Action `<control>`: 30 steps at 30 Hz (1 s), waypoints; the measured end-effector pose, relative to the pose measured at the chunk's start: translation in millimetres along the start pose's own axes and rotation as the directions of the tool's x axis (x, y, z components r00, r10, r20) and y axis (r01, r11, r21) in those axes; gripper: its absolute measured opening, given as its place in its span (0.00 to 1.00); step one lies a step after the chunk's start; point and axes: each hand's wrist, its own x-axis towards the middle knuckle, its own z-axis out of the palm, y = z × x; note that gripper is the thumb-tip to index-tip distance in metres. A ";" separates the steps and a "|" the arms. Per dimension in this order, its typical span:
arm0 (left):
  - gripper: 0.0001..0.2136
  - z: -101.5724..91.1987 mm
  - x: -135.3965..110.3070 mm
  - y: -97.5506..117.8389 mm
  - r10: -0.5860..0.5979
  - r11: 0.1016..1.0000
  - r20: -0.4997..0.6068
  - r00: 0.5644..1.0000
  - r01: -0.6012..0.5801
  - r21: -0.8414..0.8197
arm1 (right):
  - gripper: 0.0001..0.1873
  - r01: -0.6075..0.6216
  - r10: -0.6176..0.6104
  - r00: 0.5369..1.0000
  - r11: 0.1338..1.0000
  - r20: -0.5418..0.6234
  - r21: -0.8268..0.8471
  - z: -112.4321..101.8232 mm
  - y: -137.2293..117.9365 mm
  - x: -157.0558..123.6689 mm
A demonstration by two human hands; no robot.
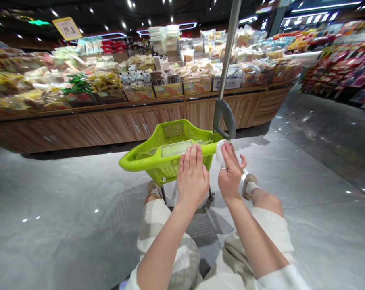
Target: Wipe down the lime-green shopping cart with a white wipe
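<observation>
Now clamping a white wad [220, 156] onto the green cart handle [209, 150] with the right hand [231, 167], resting the left hand [192, 173], straight-fingered, just beside, hands apart.

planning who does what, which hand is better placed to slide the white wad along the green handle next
Probably the right hand: it holds the white wad against the green handle. The left hand lies over the handle further left, with no wad visible.
</observation>
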 end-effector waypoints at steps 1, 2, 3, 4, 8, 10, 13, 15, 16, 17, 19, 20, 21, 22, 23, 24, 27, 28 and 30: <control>0.29 0.2 0.1 0.0 0.000 1.000 -0.002 1.000 0.000 0.000 | 0.38 0.058 -0.058 0.998 0.998 0.040 0.011 1.1 -7.1 0.2; 0.28 0.3 -0.2 -0.1 0.000 1.000 -0.003 1.000 0.000 0.002 | 0.37 0.129 -0.131 0.988 0.991 0.084 0.029 1.3 -12.5 0.4; 0.28 0.1 -0.7 -0.3 0.000 1.000 -0.003 1.000 0.000 0.005 | 0.36 0.196 -0.200 0.972 0.979 0.125 0.049 0.3 -15.1 0.7; 0.28 -0.2 -1.4 -0.7 -0.001 1.000 -0.002 1.000 0.001 0.008 | 0.36 0.241 -0.248 0.957 0.969 0.150 0.061 -1.7 -14.6 1.0; 0.29 -1.9 -4.6 -2.4 -0.004 1.000 -0.002 1.000 0.004 0.007 | 0.41 0.167 -0.167 0.981 0.986 0.104 0.000 -12.8 11.0 1.8; 0.29 -2.3 -4.9 -2.4 -0.001 1.000 -0.001 1.000 0.002 0.003 | 0.42 0.080 -0.079 0.996 0.997 0.037 -0.025 -14.8 21.2 1.9; 0.29 -2.1 -3.7 -1.2 -0.012 1.000 -0.002 1.000 0.012 0.005 | 0.42 0.030 -0.030 1.000 0.999 0.011 -0.025 -10.6 13.9 1.5; 0.29 -2.0 -2.7 -0.3 -0.018 1.000 -0.001 1.000 0.018 0.009 | 0.40 0.098 -0.098 0.993 0.995 0.071 0.006 -5.8 -1.1 0.7; 0.29 -2.0 -2.4 -0.1 -0.017 1.000 0.000 1.000 0.017 0.012 | 0.38 0.149 -0.151 0.983 0.988 0.103 0.029 -3.9 -8.0 0.2; 0.29 -2.1 -2.4 0.0 -0.013 1.000 0.001 1.000 0.013 0.014 | 0.37 0.200 -0.205 0.970 0.978 0.132 0.051 -2.7 -12.8 -0.2; 0.29 -2.4 -2.8 -0.4 -0.006 1.000 -0.003 1.000 0.006 0.015 | 0.35 0.263 -0.271 0.948 0.962 0.166 0.072 -3.1 -13.3 -0.8; 0.29 -2.7 -3.2 -0.7 -0.005 1.000 -0.005 1.000 0.005 0.015 | 0.36 0.261 -0.268 0.948 0.963 0.172 0.064 -4.5 -9.0 -0.9; 0.29 -3.1 -3.7 -0.9 -0.006 1.000 -0.006 1.000 0.006 0.016 | 0.37 0.238 -0.242 0.956 0.970 0.168 0.047 -6.4 -2.6 -1.0; 0.29 -3.4 -4.1 -1.1 -0.008 1.000 -0.005 1.000 0.008 0.017 | 0.38 0.198 -0.200 0.968 0.980 0.148 0.026 -8.2 4.6 -0.9; 0.29 -3.7 -4.4 -1.1 -0.011 1.000 -0.003 1.000 0.011 0.017 | 0.39 0.146 -0.145 0.983 0.989 0.109 0.006 -9.6 11.1 -0.9; 0.29 -3.9 -4.6 -0.9 -0.013 1.000 -0.001 1.000 0.013 0.018 | 0.40 0.086 -0.085 0.995 0.996 0.056 -0.012 -10.1 15.6 -0.9; 0.29 -3.7 -4.5 -0.2 -0.016 1.000 0.000 1.000 0.016 0.020 | 0.40 0.005 -0.006 1.000 1.000 -0.027 -0.016 -6.7 10.1 -1.5; 0.29 -3.5 -4.3 -0.1 -0.016 1.000 -0.001 1.000 0.016 0.023 | 0.39 0.043 -0.043 0.999 0.999 0.002 -0.002 -4.6 2.9 -1.9; 0.29 -3.1 -4.1 -0.2 -0.012 0.999 0.000 1.000 0.012 0.031 | 0.37 0.156 -0.159 0.984 0.987 0.080 0.046 -1.4 -12.1 -2.5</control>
